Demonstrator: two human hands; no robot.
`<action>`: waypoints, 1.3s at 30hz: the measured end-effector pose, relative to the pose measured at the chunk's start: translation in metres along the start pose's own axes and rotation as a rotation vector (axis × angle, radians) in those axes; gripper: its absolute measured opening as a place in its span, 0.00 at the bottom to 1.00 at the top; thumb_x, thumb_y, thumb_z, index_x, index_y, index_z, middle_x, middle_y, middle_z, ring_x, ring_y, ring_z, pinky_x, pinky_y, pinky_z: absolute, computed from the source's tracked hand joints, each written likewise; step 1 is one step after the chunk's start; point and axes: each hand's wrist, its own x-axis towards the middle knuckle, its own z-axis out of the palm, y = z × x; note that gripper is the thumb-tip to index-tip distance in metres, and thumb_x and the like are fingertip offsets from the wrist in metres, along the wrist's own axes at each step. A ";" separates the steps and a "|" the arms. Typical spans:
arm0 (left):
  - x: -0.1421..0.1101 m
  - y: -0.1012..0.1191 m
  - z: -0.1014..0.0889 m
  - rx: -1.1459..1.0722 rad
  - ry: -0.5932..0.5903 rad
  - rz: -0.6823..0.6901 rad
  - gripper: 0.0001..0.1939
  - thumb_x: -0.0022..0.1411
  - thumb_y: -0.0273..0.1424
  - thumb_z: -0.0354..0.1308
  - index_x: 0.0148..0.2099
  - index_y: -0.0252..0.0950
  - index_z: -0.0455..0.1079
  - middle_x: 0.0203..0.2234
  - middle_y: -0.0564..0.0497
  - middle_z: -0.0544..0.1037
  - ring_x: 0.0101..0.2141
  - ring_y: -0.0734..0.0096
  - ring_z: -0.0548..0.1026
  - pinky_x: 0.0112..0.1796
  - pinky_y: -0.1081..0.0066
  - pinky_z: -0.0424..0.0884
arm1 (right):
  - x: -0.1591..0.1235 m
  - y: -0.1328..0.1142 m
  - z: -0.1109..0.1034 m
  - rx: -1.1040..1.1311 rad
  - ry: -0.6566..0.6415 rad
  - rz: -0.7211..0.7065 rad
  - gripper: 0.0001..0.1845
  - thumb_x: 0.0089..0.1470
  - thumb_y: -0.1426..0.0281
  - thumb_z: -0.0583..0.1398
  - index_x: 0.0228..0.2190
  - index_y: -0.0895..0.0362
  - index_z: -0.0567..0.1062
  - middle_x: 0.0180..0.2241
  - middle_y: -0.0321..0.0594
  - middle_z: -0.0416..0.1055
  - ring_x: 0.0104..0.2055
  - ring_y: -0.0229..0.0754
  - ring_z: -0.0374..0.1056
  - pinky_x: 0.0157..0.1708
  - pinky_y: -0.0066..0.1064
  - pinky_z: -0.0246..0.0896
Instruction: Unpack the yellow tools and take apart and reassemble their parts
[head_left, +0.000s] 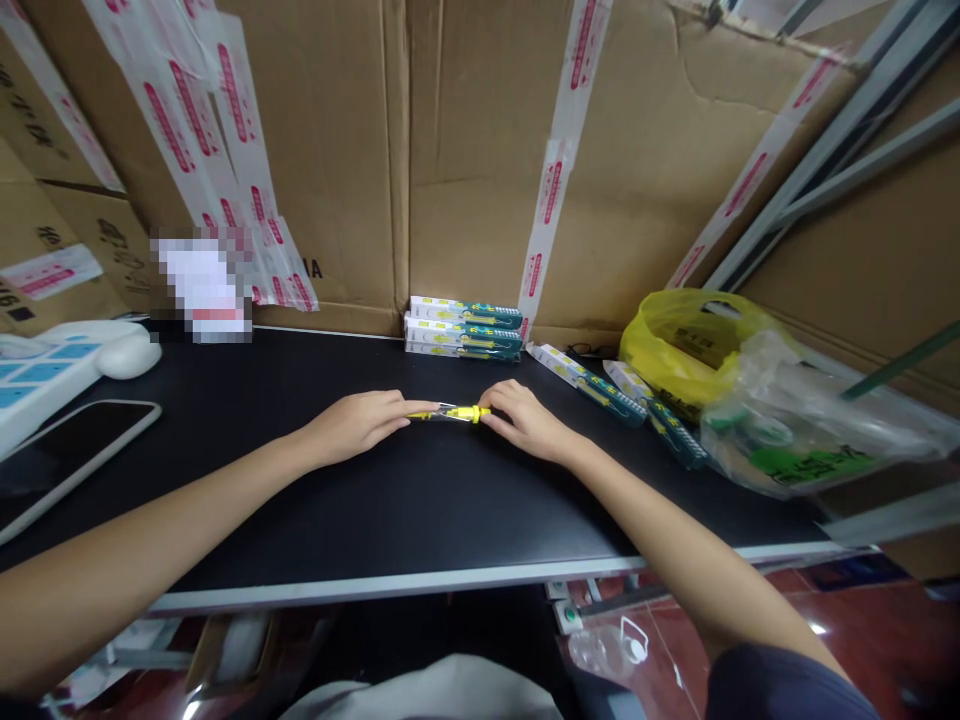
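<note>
A slim, pen-shaped tool, yellow with a clear and metallic-looking middle, lies level between my two hands, just over the black tabletop. My left hand is closed on its left end, with the index finger stretched along it. At the yellow right end, my right hand pinches it between thumb and fingers. The fingers cover both ends of the tool. Behind it, a small stack of narrow white-and-green boxes printed with yellow tools stands against the cardboard.
Two more narrow boxes, one box and another box, lie right of my right hand. Beyond them sit a yellow plastic bag and a clear bag. A phone and white power strip lie left. Large cartons wall the back.
</note>
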 end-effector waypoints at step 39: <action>0.000 0.001 0.000 -0.011 0.007 0.017 0.21 0.71 0.36 0.40 0.65 0.51 0.54 0.35 0.53 0.69 0.35 0.73 0.69 0.38 0.75 0.63 | 0.000 0.002 0.001 -0.012 0.004 0.044 0.13 0.65 0.65 0.47 0.37 0.55 0.69 0.38 0.42 0.69 0.42 0.44 0.61 0.45 0.37 0.56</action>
